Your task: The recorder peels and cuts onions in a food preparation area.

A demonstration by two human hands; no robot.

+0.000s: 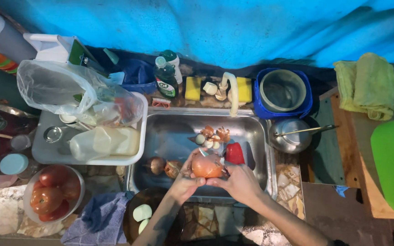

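Both hands hold a brown-skinned onion (pixel 207 166) over the front of the metal sink (pixel 251 130). My left hand (pixel 185 180) grips it from the left and below. My right hand (pixel 239 181) grips it from the right, fingers on its skin. In the sink lie two more onions (pixel 165 166), a red pepper (pixel 235 153) and a pile of onion peels and pale pieces (pixel 210 135). A dark bowl (pixel 133 207) with peeled pale pieces (pixel 142 212) stands at the sink's front left.
A white tray (pixel 135 157) with a plastic bag, jar and containers sits left of the sink. A bowl of tomatoes (pixel 51 193) and a blue cloth (pixel 97 218) lie front left. Dish soap (pixel 166 78), sponges, a blue tub (pixel 283 93), a metal pot (pixel 292 135) and green towels (pixel 368 84) stand behind and right.
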